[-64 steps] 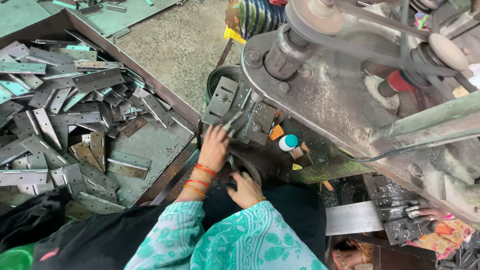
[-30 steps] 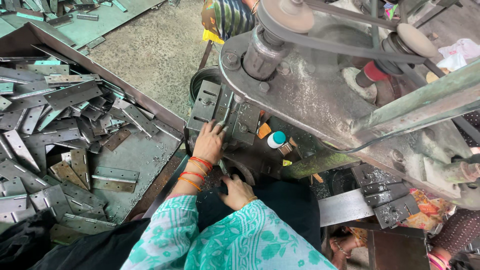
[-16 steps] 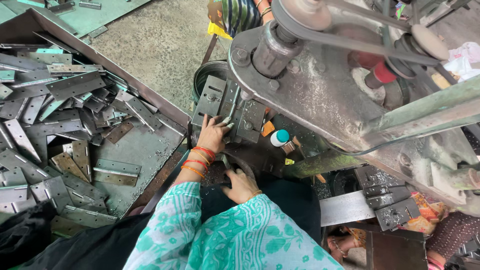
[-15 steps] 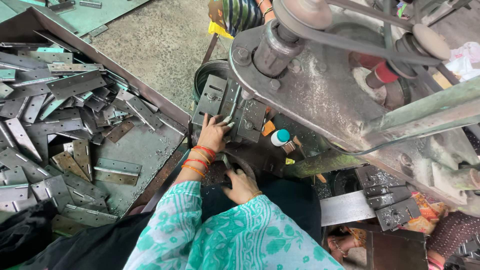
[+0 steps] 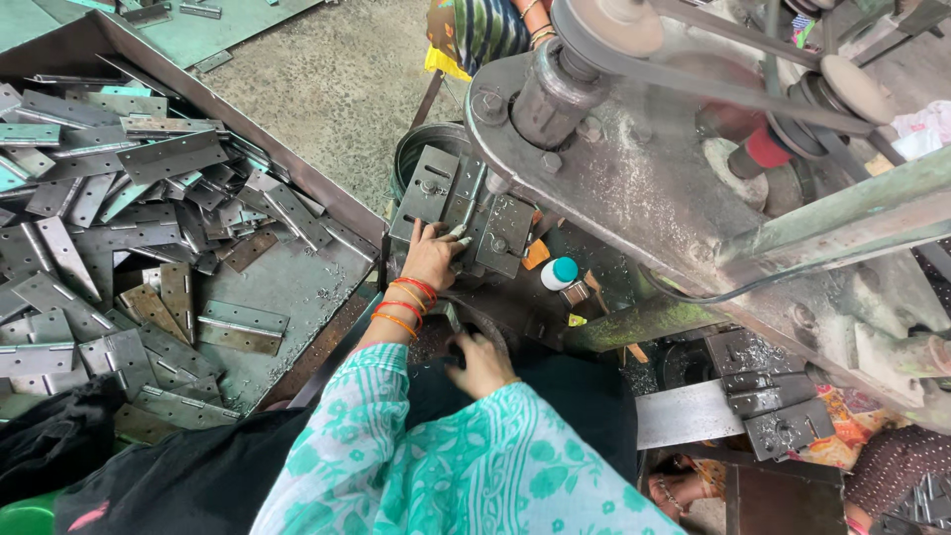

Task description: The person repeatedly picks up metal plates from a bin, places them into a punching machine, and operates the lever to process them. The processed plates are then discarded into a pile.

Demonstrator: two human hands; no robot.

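Resting on stacked hinge plates [image 5: 451, 198], left hand [image 5: 432, 260]; right hand [image 5: 482, 363] seemingly gripping something.

Soft, even daylight, weak shadows; sharp throughout except the motion-blurred belt [image 5: 753, 94].

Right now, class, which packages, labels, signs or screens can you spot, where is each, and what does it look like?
Small bottle: on the machine bed, right of the left hand; round, white body, teal cap.
Yellow scrap: just below the bottle; a small tag-like piece, too small to tell.
No signs or screens visible.
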